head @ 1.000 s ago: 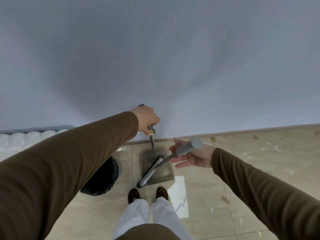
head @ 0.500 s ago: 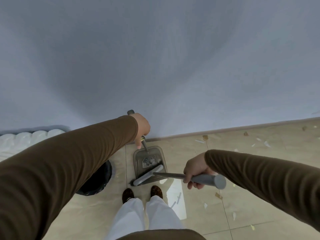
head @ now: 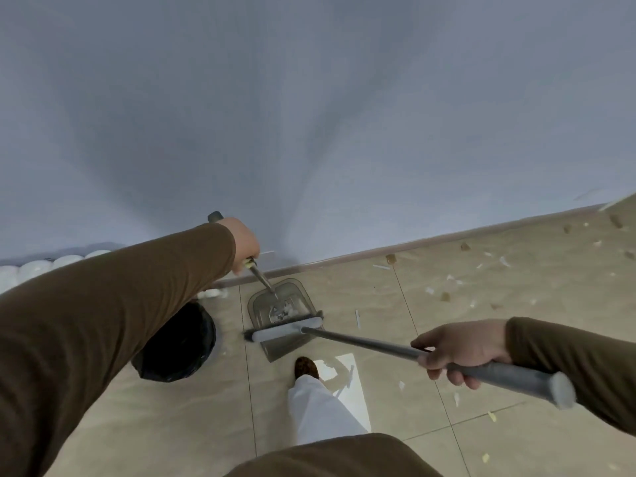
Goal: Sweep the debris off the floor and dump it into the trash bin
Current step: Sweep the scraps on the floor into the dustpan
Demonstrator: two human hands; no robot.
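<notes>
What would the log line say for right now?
left hand: grips dustpan handle | right hand: grips broom | broom head across dustpan | trash bin beside

No readable text anywhere.

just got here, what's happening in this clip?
A person is sweeping. The left hand grips the dustpan handle, holding the dustpan on the tiled floor by the wall. The right hand grips the broom, whose head lies across the pan, with some scraps already inside. The black-lined trash bin sits just left of the pan. Much debris remains scattered to the right.
</notes>
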